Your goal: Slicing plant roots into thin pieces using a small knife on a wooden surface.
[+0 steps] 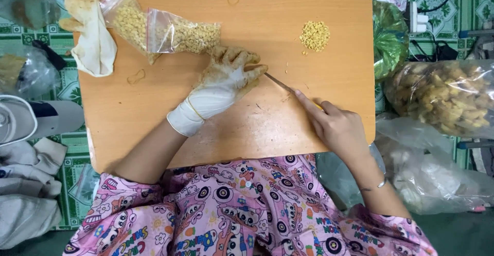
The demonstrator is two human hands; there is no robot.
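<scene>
At the middle of the frame, on the wooden board (154, 112), the person's left hand (226, 81) in a stained white glove lies knuckles up, fingers curled; whether it pins anything beneath them cannot be told. Just right of it, the bare right hand (337, 127) is closed around a knife (280, 83), whose thin blade slants up-left to the gloved fingertips. A small heap of yellow diced pieces (314, 34) sits in the upper right of the board. Two clear bags of similar pieces (159, 29) lie upper left, beside a spare soiled glove (90, 29).
</scene>
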